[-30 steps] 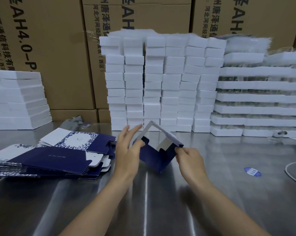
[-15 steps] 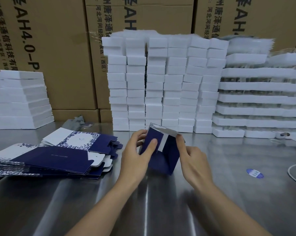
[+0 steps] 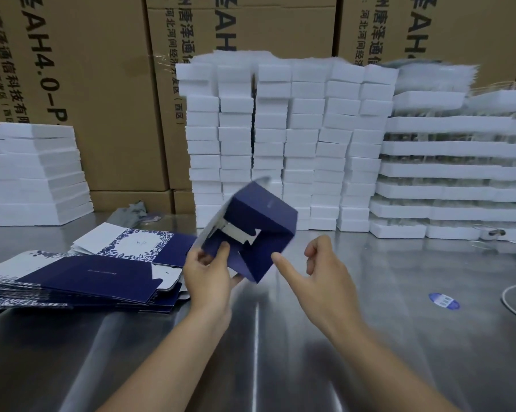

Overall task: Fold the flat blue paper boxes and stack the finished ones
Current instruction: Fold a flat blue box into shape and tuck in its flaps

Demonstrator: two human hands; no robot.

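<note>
A half-formed dark blue paper box (image 3: 259,221) is raised above the steel table (image 3: 280,337), tilted, its open end with white-backed flaps facing me. My left hand (image 3: 210,273) grips its lower left corner, thumb on a blue flap. My right hand (image 3: 319,269) is off the box, just to its right, with the index finger pointing at the lower corner and the other fingers loosely curled. A pile of flat blue and white box blanks (image 3: 81,278) lies on the table to the left.
Columns of white foam blocks (image 3: 280,138) stand behind the box, wide white foam trays (image 3: 452,173) at the right, another white stack (image 3: 34,173) at the left. Brown cartons (image 3: 96,84) form the back wall. A blue sticker (image 3: 444,300) and a white cable (image 3: 515,304) lie at right.
The box has been opened into a cube shape, lifted and turned so its open end faces me. My right hand has let go of it and now points at it.
</note>
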